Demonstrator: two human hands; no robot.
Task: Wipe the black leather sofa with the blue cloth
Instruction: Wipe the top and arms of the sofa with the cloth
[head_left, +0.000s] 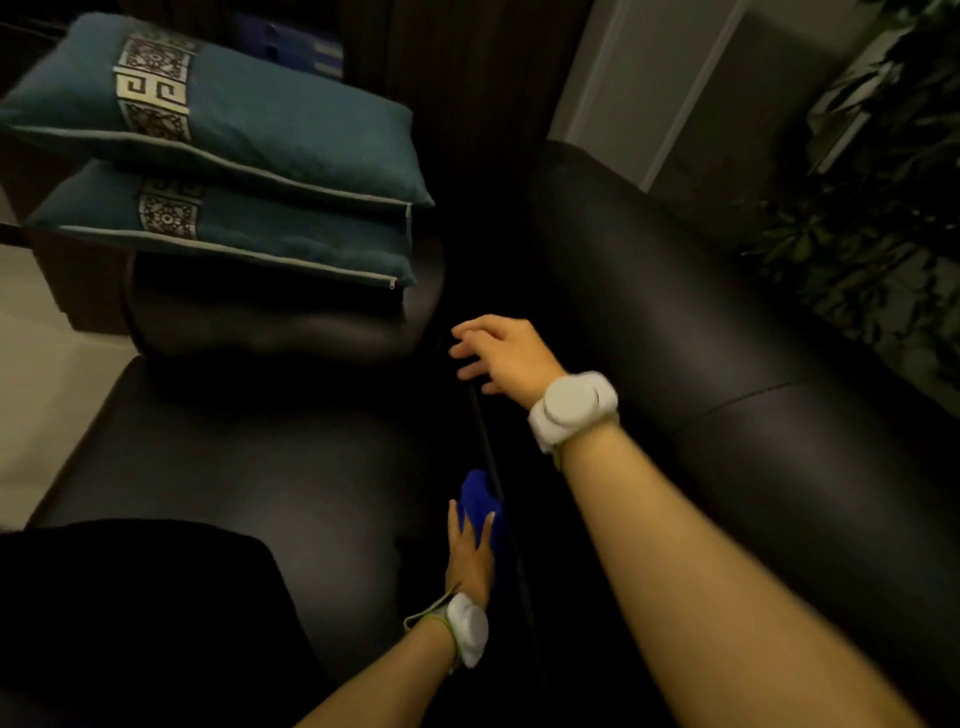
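Observation:
The black leather sofa (249, 457) fills the view, its seat at the left and its backrest (727, 338) at the right. My left hand (470, 556) lies with straight fingers on the blue cloth (480, 501), pressing it against the seam between seat and backrest. My right hand (498, 353) hovers farther along the same seam with fingers spread and relaxed, holding nothing. It sits close to the corner where the armrest meets the backrest. Both wrists carry white bands.
Two teal cushions (249, 119) with patterned bands are stacked on the sofa's armrest (270, 327) at the upper left. A leafy plant (872, 208) stands behind the backrest at the right. Pale floor (47, 395) shows left of the sofa. A dark fabric (130, 597) lies at the lower left.

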